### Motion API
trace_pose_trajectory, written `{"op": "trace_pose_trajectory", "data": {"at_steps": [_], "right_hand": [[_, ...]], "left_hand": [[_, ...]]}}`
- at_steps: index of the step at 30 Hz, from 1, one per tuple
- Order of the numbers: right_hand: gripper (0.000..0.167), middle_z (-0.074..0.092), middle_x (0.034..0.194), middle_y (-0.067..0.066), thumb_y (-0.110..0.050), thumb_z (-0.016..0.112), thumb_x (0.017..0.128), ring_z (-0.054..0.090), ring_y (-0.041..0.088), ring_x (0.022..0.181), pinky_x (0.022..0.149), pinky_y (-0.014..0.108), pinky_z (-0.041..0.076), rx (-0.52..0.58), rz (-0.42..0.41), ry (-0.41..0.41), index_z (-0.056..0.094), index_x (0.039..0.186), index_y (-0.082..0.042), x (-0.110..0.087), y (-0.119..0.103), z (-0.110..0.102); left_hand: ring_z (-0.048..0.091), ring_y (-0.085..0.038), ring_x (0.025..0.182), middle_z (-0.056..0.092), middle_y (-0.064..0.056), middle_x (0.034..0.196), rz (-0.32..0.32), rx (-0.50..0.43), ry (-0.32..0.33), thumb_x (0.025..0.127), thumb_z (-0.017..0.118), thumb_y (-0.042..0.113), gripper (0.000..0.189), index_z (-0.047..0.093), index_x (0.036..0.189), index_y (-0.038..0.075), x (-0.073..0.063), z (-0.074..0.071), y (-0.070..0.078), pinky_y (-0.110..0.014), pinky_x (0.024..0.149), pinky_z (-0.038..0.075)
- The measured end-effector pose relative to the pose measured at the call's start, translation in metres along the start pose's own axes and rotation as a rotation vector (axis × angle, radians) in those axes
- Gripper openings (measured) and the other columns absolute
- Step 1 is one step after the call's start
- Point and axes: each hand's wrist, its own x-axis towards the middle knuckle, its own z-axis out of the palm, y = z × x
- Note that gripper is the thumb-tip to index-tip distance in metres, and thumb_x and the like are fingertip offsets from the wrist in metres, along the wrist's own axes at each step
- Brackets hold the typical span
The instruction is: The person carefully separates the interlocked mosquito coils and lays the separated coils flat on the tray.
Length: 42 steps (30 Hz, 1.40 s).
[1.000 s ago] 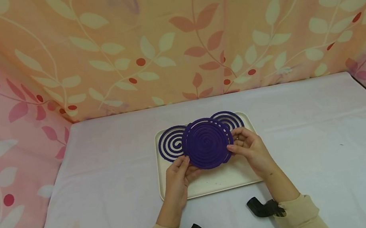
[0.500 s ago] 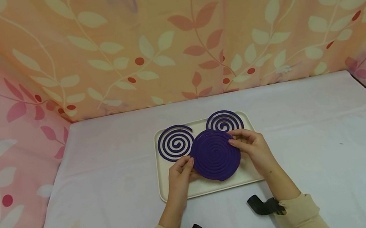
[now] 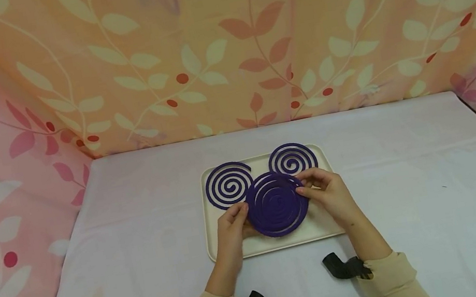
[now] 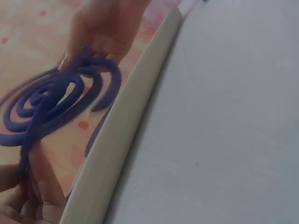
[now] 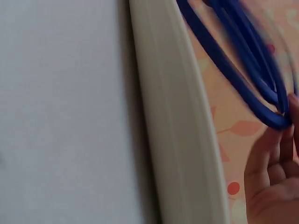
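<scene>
In the head view, a pair of overlapping purple mosquito coils (image 3: 278, 204) is held above the tray, one over the other, with narrow gaps showing near their rims. My left hand (image 3: 230, 231) pinches the left edge between thumb and fingers. Opposite it, my right hand (image 3: 332, 197) pinches the upper right edge. From the left wrist, the held coils (image 4: 53, 95) appear tilted and crossing each other, partly apart. The right wrist view shows strands of the coils (image 5: 275, 120) between the right thumb and fingers. How far they are interlocked is hard to tell.
A cream tray (image 3: 278, 246) lies on the white-covered table (image 3: 139, 238). Two single coils rest on it: a left coil (image 3: 231, 187) and a right coil (image 3: 291, 163), both partly behind the held pair. Patterned cloth (image 3: 222, 51) stands behind.
Both hands keep hold of the coils. The pair has come down nearer the front of the tray, uncovering more of the two coils behind. Its tilt has changed and gaps between the layers show.
</scene>
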Motion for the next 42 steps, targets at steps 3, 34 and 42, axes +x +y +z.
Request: {"op": "trace_pose_trajectory", "data": {"at_steps": [3, 34, 42], "right_hand": [[0.019, 0.057, 0.080, -0.003, 0.015, 0.065, 0.077, 0.053, 0.007, 0.076, 0.062, 0.014, 0.048, -0.014, 0.015, -0.043, 0.062, 0.092, 0.004, -0.0007, -0.0013, -0.0021], [0.010, 0.059, 0.071, -0.003, 0.011, 0.066, 0.078, 0.054, 0.006, 0.062, 0.054, 0.019, 0.050, -0.023, 0.130, 0.005, 0.061, 0.087, 0.011, 0.0005, -0.0039, -0.0058], [0.016, 0.056, 0.070, -0.006, 0.013, 0.069, 0.075, 0.050, 0.006, 0.067, 0.056, 0.014, 0.046, -0.104, 0.058, 0.053, 0.059, 0.087, 0.016, 0.0000, -0.0008, -0.0059]], "left_hand": [[0.054, -0.008, 0.053, 0.060, 0.002, 0.070, -0.015, -0.013, 0.031, 0.097, 0.050, 0.008, 0.015, 0.062, 0.089, 0.004, 0.0004, -0.0009, 0.0010, -0.021, 0.051, 0.049], [0.067, -0.009, 0.076, 0.070, -0.005, 0.094, 0.018, -0.085, -0.096, 0.091, 0.051, -0.007, 0.034, 0.047, 0.122, -0.022, -0.0018, -0.0014, 0.0029, -0.020, 0.063, 0.055], [0.068, -0.014, 0.081, 0.070, -0.004, 0.092, -0.048, -0.061, -0.397, 0.092, 0.050, -0.001, 0.036, 0.045, 0.116, -0.027, -0.0035, -0.0045, 0.0010, -0.027, 0.070, 0.057]]}}
